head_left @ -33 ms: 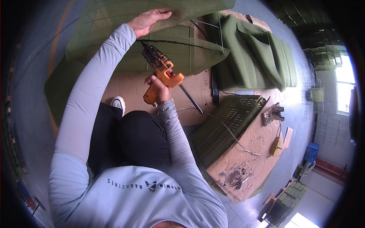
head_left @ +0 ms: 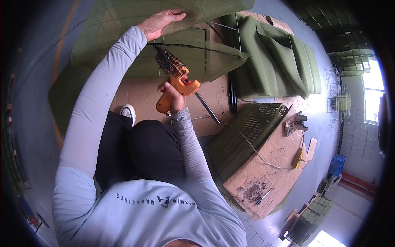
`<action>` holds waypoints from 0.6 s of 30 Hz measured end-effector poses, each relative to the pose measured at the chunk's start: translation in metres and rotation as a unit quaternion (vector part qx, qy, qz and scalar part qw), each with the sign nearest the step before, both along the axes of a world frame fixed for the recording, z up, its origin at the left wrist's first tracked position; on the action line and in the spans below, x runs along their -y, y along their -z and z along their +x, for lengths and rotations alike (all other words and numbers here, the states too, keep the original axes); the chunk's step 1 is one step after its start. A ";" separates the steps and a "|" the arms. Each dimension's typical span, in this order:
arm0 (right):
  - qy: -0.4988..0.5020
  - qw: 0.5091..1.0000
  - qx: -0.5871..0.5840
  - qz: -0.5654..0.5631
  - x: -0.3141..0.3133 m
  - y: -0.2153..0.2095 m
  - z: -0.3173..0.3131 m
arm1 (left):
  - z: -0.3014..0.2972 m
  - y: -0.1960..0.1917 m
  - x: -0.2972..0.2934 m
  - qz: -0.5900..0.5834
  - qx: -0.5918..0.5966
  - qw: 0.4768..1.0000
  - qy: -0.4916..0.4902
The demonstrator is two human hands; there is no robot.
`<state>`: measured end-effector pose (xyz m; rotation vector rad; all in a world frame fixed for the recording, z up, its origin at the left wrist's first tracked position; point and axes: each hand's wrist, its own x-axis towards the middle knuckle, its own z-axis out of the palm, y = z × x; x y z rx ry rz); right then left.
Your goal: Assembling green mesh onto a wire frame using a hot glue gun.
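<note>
My left hand is closed on a raised flap of green mesh fabric, thumb stretched out and fingertips partly hidden. My right hand wraps round the handle of an orange hot glue gun. Dark residue crusts the gun's front, and a black glue stick juts from its back. The nozzle is at a dark glue line along the lower mesh; contact cannot be made out. Thin metal rods of a frame show at the mesh.
More green fabric drapes to the right. Black sticks lie below it. A green crate bears cardboard with scissors, a yellow socket block and a stained stand. A pale cable crosses the crate.
The glue gun and my right hand have shifted very slightly to the right. My left hand and the mesh look the same.
</note>
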<state>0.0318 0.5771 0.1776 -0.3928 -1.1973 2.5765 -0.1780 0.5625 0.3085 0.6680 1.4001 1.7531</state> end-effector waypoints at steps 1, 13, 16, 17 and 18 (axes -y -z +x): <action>0.005 1.000 0.001 -0.005 0.000 -0.002 0.002 | -0.001 0.000 0.001 0.000 -0.001 1.000 -0.001; 0.063 0.998 0.002 -0.021 -0.009 -0.009 0.013 | 0.000 0.003 0.000 -0.003 -0.010 1.000 -0.010; 0.065 0.998 0.005 -0.019 -0.011 -0.009 0.014 | 0.000 0.005 0.000 0.001 -0.001 1.000 -0.002; 0.063 0.998 0.005 -0.018 -0.011 -0.009 0.015 | 0.000 0.005 0.000 0.004 -0.005 1.000 -0.004; 0.063 0.998 0.005 -0.018 -0.012 -0.009 0.015 | 0.000 0.005 0.000 0.006 -0.009 1.000 -0.005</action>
